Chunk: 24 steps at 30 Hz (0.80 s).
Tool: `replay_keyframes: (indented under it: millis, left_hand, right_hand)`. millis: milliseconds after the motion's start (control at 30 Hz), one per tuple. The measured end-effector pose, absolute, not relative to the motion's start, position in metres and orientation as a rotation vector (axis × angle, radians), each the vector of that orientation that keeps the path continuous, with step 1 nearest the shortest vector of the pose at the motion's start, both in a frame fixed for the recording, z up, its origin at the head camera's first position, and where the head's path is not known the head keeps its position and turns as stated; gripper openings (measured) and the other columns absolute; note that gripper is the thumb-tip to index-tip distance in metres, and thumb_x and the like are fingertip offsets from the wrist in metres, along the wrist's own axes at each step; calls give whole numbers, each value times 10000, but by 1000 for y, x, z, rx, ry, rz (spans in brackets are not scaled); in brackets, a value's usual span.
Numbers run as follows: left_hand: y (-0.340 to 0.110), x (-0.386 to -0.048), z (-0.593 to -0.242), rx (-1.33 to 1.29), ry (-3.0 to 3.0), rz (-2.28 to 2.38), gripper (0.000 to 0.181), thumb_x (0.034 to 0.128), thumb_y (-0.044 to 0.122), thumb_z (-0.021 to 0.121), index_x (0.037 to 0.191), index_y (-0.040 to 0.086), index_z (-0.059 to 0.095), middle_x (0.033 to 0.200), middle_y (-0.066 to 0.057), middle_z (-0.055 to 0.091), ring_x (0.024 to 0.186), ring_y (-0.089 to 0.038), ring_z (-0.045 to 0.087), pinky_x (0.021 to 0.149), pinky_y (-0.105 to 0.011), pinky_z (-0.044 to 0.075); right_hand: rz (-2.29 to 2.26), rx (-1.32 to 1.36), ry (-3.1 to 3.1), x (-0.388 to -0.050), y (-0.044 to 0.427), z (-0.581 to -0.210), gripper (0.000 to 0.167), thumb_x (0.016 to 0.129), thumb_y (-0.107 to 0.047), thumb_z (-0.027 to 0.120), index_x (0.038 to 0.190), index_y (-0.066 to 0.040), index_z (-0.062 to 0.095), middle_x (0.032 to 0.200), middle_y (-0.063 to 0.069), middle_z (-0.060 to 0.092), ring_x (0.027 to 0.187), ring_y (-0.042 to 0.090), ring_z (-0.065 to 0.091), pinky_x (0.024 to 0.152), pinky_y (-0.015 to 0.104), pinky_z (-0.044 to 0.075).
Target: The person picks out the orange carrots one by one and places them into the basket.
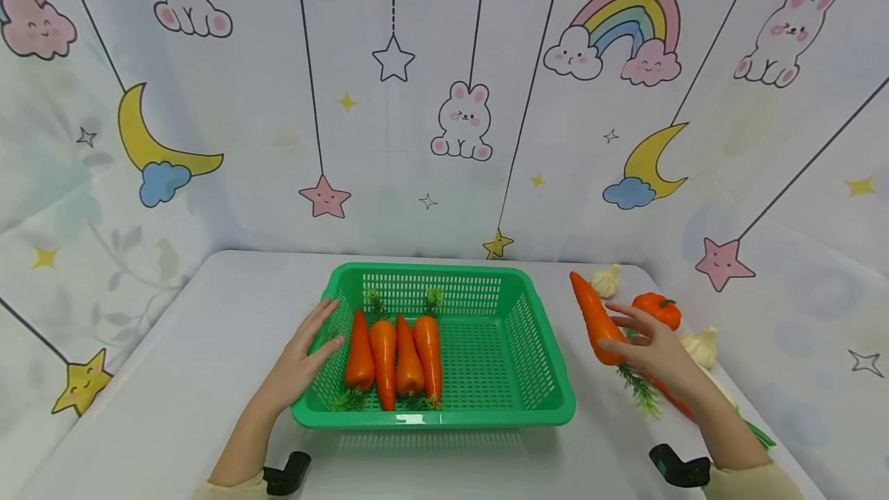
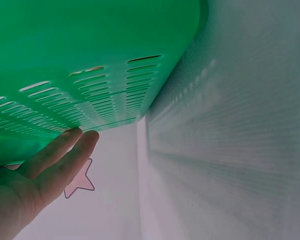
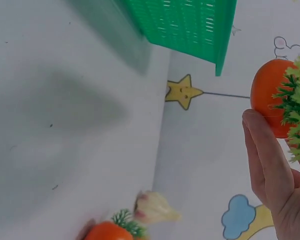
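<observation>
Between the hands stands a green plastic basket (image 1: 479, 419) with slotted walls. Several orange carrots (image 1: 385, 361) with green tops lie side by side in its left half. My left hand (image 1: 295, 369) is at the basket's left side, its fingers extended; in the left wrist view the fingertips (image 2: 90, 140) are by the outer wall, and whether they press on it I cannot tell. To the right of the basket, my right hand (image 1: 653, 346) pinches another carrot (image 1: 593, 319) above the table, its tip slanting up and left. That carrot's thick end (image 3: 270, 95) and leafy top show in the right wrist view.
Along the table's right edge lie a garlic bulb (image 1: 606, 282), an orange pepper (image 1: 656, 309), another pale bulb (image 1: 701, 346) and, partly hidden by the right arm, an orange-red vegetable (image 1: 674, 400) and green stalks (image 1: 760, 434). A patterned cloth backdrop (image 1: 264, 137) rises behind the white table (image 1: 243, 307).
</observation>
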<state>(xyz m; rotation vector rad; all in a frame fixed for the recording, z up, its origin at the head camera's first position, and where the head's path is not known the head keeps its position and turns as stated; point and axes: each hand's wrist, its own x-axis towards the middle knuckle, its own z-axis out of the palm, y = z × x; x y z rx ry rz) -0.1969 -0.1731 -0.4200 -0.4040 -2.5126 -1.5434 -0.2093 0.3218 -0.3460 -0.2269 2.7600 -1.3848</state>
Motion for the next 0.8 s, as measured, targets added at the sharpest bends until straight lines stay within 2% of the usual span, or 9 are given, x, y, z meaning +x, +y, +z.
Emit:
replay_keyframes:
  millis: [367, 800]
  left_hand:
    - [-173, -197, -420, -411, -2510, -1543, 579, 947, 263, 499, 1445, 85, 263, 1510, -137, 120, 1353, -398, 89, 953, -704, 135]
    - [-173, -197, -419, -403, -2509, -1550, 583, 946, 269, 499, 1445, 81, 263, 1510, -142, 119, 1353, -399, 84, 951, -708, 130]
  right_hand:
    - [-1422, -303, 2663, -217, 293, -329, 684, 844, -255, 667, 1417, -123, 317, 1336, 248, 390, 966, 309, 572, 708, 360, 536]
    - [-1443, -379, 2529, -234, 255, -321, 696, 839, -230, 675, 1408, -61, 313, 1334, 279, 374, 1015, 333, 554, 728, 392, 535]
